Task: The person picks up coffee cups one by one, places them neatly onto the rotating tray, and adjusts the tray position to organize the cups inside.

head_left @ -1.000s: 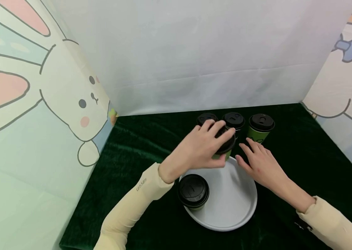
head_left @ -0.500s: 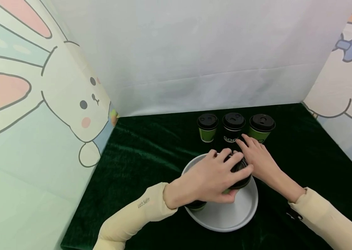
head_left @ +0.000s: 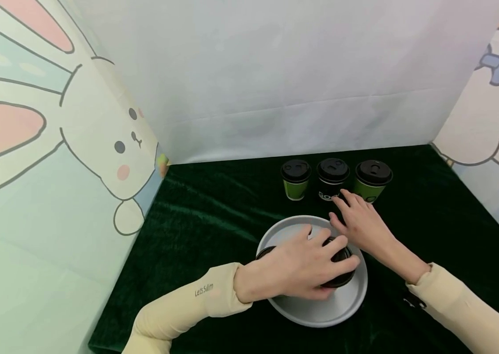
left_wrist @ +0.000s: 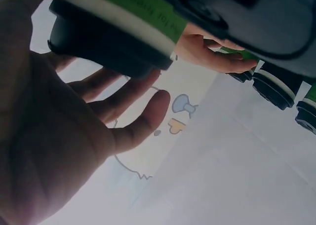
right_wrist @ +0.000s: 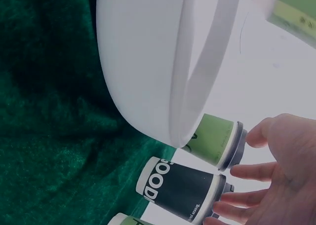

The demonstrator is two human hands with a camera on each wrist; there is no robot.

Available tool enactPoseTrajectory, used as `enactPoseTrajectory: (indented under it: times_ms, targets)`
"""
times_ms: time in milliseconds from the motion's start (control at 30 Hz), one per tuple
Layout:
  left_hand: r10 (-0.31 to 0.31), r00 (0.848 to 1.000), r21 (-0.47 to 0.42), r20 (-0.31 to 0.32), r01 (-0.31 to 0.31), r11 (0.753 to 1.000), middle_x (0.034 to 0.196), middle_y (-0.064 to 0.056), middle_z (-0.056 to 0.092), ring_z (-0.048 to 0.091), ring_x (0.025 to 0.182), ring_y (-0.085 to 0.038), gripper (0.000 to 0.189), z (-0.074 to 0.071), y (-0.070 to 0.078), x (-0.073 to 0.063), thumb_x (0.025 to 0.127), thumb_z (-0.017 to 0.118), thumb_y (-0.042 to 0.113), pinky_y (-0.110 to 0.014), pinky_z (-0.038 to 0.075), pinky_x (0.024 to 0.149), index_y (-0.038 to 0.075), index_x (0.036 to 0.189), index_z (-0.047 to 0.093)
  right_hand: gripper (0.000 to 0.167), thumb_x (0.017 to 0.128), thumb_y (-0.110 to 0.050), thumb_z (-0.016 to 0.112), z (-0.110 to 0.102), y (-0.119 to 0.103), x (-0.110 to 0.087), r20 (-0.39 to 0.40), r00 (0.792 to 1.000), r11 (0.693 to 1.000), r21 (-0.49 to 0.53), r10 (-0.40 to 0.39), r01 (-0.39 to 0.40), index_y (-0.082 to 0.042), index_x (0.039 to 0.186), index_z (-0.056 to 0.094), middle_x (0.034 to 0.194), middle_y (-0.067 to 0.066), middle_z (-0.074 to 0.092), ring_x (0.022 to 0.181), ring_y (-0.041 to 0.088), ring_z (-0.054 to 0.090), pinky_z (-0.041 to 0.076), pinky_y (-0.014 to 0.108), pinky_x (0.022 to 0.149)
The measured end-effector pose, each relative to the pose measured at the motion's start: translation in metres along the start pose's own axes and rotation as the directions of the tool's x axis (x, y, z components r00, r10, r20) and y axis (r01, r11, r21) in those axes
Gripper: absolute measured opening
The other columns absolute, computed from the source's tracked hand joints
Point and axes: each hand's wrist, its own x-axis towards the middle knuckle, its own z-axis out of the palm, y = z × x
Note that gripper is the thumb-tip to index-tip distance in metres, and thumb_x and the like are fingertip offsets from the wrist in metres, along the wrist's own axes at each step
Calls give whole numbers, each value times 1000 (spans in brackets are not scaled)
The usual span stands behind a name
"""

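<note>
Cup with a black lid is held by the left hand over the right half of the tray. The cloth-covered desk carries the tray and, in a row near the desk's far edge, a left green cup, a black cup and a right green cup. A second cup stands at the tray's left edge, mostly hidden. The right hand, relaxed and holding nothing, hovers by the tray's far right edge. Left fingers and thumb curl round the lid, the little finger off it; whether the base touches the tray is hidden. Setting down seems the step in hand: best keep the cup upright, clear of its neighbour, and release evenly.
</note>
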Motion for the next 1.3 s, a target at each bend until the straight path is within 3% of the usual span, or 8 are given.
enactPoseTrajectory:
  times_ms: [167, 367, 600, 867, 1067, 1167, 1300]
  targets:
    - [31, 999, 16, 43, -32, 999, 139, 1, 49, 54, 114, -18, 67, 0, 7, -2, 94, 51, 67, -34, 51, 87, 31, 148, 41, 43, 99, -23, 62, 2, 0, -1, 3, 1000, 1000, 15, 16, -16, 3, 133, 59, 143, 34, 46, 123, 54, 50, 42, 70, 93]
    - [59, 998, 36, 28, -60, 998, 138, 2, 52, 57, 113, -16, 66, 2, 15, -4, 91, 57, 67, -34, 51, 86, 29, 144, 46, 43, 99, -22, 62, 4, 1, -3, 5, 1000, 1000, 24, 14, -14, 3, 133, 59, 142, 34, 47, 121, 55, 50, 42, 70, 93]
    - [90, 994, 33, 62, -92, 995, 140, 2, 51, 57, 115, -15, 67, 1, 21, -4, 92, 54, 68, -34, 51, 91, 29, 145, 44, 42, 99, -24, 62, 6, 1, -4, 4, 1000, 1000, 23, 11, -11, 3, 132, 60, 142, 33, 47, 121, 56, 50, 42, 69, 93]
    - [109, 993, 69, 33, -111, 991, 137, 1, 53, 58, 115, -15, 79, 5, 27, -9, 84, 55, 79, -36, 53, 92, 27, 143, 45, 40, 98, -22, 63, 5, 0, -5, -13, 1000, 1000, 25, 4, -4, 3, 129, 61, 140, 33, 49, 120, 56, 51, 42, 69, 93]
    - [95, 995, 78, 32, -97, 992, 139, 2, 52, 58, 112, -15, 88, 6, 28, -12, 79, 51, 86, -33, 52, 88, 28, 145, 43, 40, 98, -22, 63, 9, -1, -6, -13, 1000, 1000, 24, -6, 6, 3, 129, 61, 138, 33, 50, 121, 55, 51, 43, 68, 94]
    - [72, 997, 71, 42, -75, 995, 138, 3, 51, 56, 111, -15, 94, 5, 28, -12, 77, 42, 92, -34, 52, 85, 30, 148, 42, 40, 98, -22, 63, 12, -2, -7, -4, 1000, 1000, 23, -11, 11, 4, 129, 61, 138, 33, 51, 121, 53, 52, 43, 68, 93]
    - [22, 994, -49, 104, -17, 999, 143, 3, 47, 53, 118, -16, 97, -2, 19, -11, 79, 29, 95, -37, 50, 89, 33, 153, 38, 42, 98, -23, 63, 16, -3, -10, 25, 1000, 999, 31, -19, 18, 4, 130, 60, 140, 33, 50, 122, 51, 52, 44, 66, 93]
